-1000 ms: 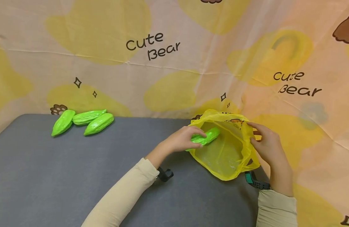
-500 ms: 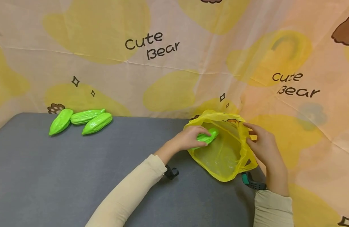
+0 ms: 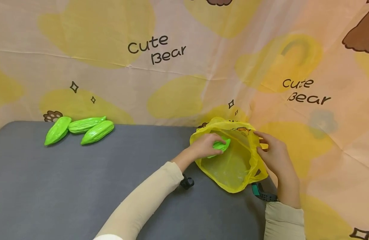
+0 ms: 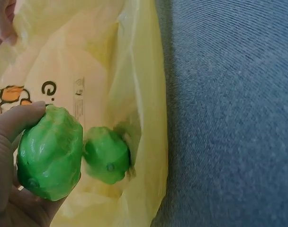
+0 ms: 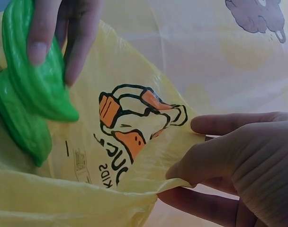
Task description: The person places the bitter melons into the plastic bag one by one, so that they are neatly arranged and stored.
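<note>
At the mouth of a yellow plastic bag (image 3: 229, 170), my left hand (image 3: 206, 146) grips a glossy green ridged bitter melon (image 3: 221, 146) between thumb and fingers. The melon points into the bag, and part of it is hidden behind the fingers in the head view. A second bitter melon (image 5: 22, 120) lies inside the bag, just beyond the held one. My right hand (image 3: 275, 158) pinches the bag's right rim between thumb and fingers, keeping the mouth spread. In the right wrist view, a printed cartoon figure (image 5: 139, 113) shows on the bag's wall.
Three more green bitter melons (image 3: 97, 132) lie together on the grey table (image 3: 82, 186) at its back left. A patterned cloth (image 3: 172, 96) hangs behind the table and along its right side. Both wrists carry dark straps (image 3: 263, 193).
My left hand has pushed the bitter melon to the right and further into the bag's mouth. The right hand keeps its pinch on the rim. The head view has shifted slightly.
</note>
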`<state>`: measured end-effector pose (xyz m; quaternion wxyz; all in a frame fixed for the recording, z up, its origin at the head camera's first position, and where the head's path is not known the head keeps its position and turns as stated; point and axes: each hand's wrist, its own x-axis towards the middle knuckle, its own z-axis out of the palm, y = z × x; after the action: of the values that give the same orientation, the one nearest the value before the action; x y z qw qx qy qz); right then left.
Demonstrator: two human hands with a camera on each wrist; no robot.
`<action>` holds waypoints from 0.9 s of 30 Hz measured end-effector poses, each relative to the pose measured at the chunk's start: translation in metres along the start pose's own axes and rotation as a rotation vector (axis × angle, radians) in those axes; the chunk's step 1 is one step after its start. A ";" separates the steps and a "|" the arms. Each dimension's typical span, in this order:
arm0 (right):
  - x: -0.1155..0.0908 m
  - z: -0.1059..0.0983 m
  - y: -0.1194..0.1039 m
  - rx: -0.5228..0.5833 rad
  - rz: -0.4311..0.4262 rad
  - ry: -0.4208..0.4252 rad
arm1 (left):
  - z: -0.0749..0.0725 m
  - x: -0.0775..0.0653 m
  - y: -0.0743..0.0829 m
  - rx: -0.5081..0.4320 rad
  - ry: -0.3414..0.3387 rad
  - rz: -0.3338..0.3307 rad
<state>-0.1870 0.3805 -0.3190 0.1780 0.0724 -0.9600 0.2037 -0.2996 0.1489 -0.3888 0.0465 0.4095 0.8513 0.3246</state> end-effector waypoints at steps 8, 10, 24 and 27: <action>0.000 0.003 -0.003 -0.003 0.005 -0.001 | 0.011 0.011 0.004 0.019 -0.007 0.015; 0.001 0.003 -0.004 -0.004 0.001 -0.003 | 0.012 0.014 0.005 0.025 -0.004 0.016; 0.002 0.004 -0.006 -0.020 -0.004 -0.012 | 0.022 0.034 0.013 0.114 -0.022 -0.024; 0.001 0.004 -0.007 -0.023 -0.001 -0.014 | 0.025 0.038 0.015 0.131 -0.009 -0.026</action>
<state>-0.1879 0.3730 -0.3191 0.1720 0.0721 -0.9635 0.1920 -0.3064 0.1962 -0.3925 0.0279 0.4019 0.8758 0.2657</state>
